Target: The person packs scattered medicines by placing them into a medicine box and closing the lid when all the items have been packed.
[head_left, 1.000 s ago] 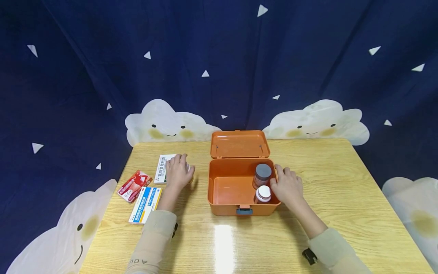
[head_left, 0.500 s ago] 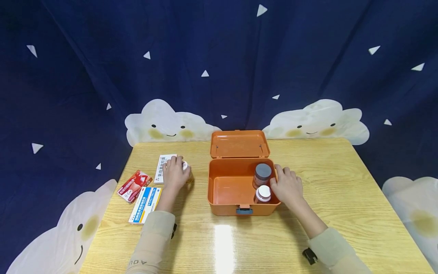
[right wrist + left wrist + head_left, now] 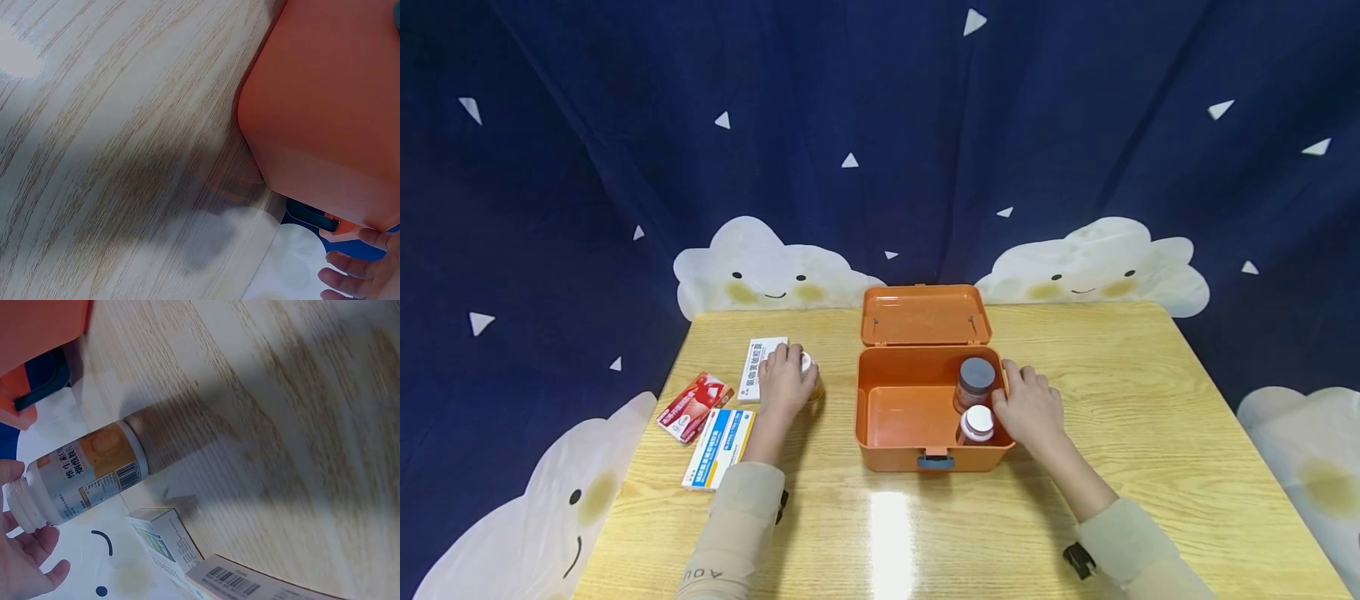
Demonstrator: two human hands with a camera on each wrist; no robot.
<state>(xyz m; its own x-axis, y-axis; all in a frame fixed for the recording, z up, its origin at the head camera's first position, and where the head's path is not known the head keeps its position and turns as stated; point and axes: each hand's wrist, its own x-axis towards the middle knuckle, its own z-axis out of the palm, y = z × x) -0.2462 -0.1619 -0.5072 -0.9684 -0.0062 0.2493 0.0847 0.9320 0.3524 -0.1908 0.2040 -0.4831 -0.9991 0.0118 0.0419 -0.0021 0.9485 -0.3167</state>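
Note:
In the left wrist view, my left hand grips a white pill bottle with an orange label around its cap. The bottle's base is on the wooden table, and in the head view the hand hides most of it. On the right, my right hand holds the right wall of the open orange medicine box, thumb over the rim. Its other fingers are spread loosely beside the wall. Inside the box stand a grey-lidded jar and a white-capped bottle, both along the right side.
Left of the left hand lie a white medicine carton, a red carton and a blue-and-white carton. The box's lid leans back at its rear. A dark blue curtain hangs behind the table.
Over the last second, my left hand has shifted slightly left and the bottle's white cap shows more beside it. The right hand and the box have stayed still.

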